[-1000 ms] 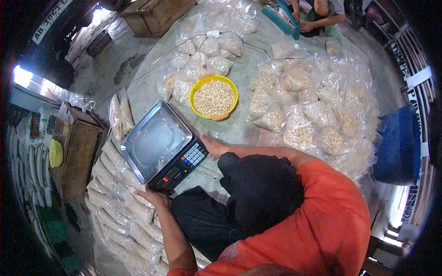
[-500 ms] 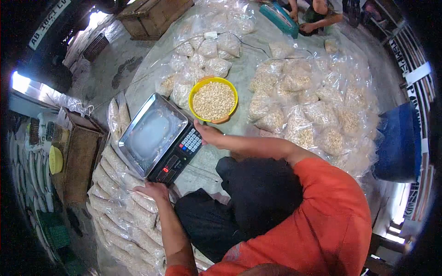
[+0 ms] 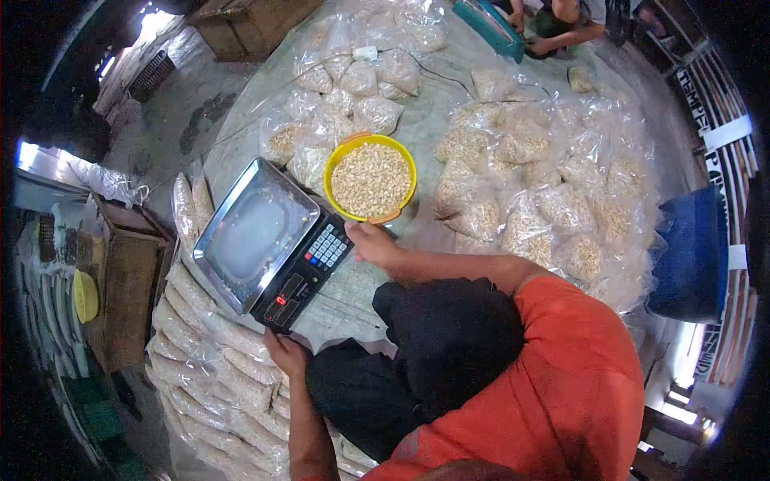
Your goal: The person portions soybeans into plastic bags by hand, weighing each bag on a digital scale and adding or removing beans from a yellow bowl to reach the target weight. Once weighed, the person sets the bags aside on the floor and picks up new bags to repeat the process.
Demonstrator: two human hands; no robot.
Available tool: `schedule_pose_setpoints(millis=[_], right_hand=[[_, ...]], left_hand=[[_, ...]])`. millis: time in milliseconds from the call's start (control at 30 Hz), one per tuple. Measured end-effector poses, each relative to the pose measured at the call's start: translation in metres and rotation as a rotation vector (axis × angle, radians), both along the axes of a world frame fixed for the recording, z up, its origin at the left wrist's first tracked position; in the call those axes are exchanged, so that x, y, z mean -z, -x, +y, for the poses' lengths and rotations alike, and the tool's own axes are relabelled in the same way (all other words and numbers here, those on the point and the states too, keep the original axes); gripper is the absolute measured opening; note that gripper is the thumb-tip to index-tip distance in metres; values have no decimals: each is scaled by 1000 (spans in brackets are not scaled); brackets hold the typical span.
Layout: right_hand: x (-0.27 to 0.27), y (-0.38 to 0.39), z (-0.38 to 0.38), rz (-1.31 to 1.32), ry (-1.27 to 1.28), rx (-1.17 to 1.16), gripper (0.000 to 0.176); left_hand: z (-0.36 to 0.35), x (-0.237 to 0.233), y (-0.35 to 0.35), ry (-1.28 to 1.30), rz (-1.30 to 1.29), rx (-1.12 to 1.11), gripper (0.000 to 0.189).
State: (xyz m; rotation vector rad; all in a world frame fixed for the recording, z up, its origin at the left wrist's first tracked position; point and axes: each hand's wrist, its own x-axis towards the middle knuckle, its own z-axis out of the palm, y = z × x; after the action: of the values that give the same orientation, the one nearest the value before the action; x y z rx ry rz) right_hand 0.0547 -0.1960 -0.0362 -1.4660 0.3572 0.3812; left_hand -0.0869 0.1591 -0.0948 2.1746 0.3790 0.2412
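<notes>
A digital weighing scale (image 3: pixel 277 248) with a shiny metal tray, a keypad and a red "0" on its display stands tilted in front of me. My right hand (image 3: pixel 374 244) holds its right corner by the keypad, fingers partly hidden. At the corner below the display, my left hand (image 3: pixel 287 353) has its fingers closed on the edge. Beyond my right hand, close to the scale, sits a yellow basin (image 3: pixel 329 178) with orange handles, full of pale beans or kernels. Nothing lies on the tray except small specks and smears.
Long filled plastic bags (image 3: pixel 212 385) lie in rows at left. More clear bags of the pale pieces (image 3: pixel 553 192) cover the right side, others the back. A blue barrel (image 3: pixel 688 256) and wooden crate (image 3: pixel 128 280) flank the sheet. Another person's hands (image 3: pixel 545 40) are at a teal device (image 3: pixel 491 30).
The scale has shifted slightly left and turned a little, its display still at 0. My left hand has moved right and down along its corner. The view has also shifted slightly.
</notes>
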Motion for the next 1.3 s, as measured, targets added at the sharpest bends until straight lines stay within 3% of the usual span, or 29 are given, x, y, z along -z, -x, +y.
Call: schedule_pose_setpoints(millis=[67,167,233,367,400,500,567,633,733,800,867,900,933,1000,1033,1100,1167,1300], right_hand=[[-34,7,-9,83,-136,58,51],[-59,-5,-23,288,-108,-110,55],[-56,-23,-27,364,-89,-450,59],[-76,-61,-18,258,-107,-740,64],[-92,-77,-12,195,-82,-787,65],[-133,-128,8,112,-27,-847,67],[-135,-167,24,68,8,-884,69],[-146,-205,40,-147,326,-893,67],[-182,-255,61,-184,498,-784,61],[-179,-291,68,-310,561,-788,50],[-185,-317,62,-220,301,-681,33],[-202,-335,68,-210,639,-751,36],[-208,-355,65,-112,754,-692,43],[-199,-380,57,-47,782,-431,47],[-187,-394,47,-55,793,-435,47],[-149,-411,23,-464,1356,-747,50],[-117,-407,22,-445,1459,-782,52],[-60,-417,37,-381,1566,-908,50]], left_hand=[[-1,12,7,-310,28,166,50],[-20,6,-1,-437,-33,99,54],[-18,26,-1,-511,-28,95,58],[-3,51,9,-664,157,126,65],[-5,58,12,-638,159,42,68],[-5,51,3,-702,191,58,71],[-23,16,-11,-541,191,-3,78],[-25,-17,-29,37,347,-31,87],[12,112,24,-528,239,-83,93],[10,92,23,-460,158,-46,93],[8,74,23,-342,140,-49,92],[6,69,25,-293,136,-54,92],[4,66,27,-243,129,-60,92],[-1,62,25,-166,111,-71,92],[-2,63,22,-133,92,-70,92],[-3,64,15,-82,63,-65,92],[-1,70,12,-81,44,-68,92],[16,80,3,-392,0,68,82]])
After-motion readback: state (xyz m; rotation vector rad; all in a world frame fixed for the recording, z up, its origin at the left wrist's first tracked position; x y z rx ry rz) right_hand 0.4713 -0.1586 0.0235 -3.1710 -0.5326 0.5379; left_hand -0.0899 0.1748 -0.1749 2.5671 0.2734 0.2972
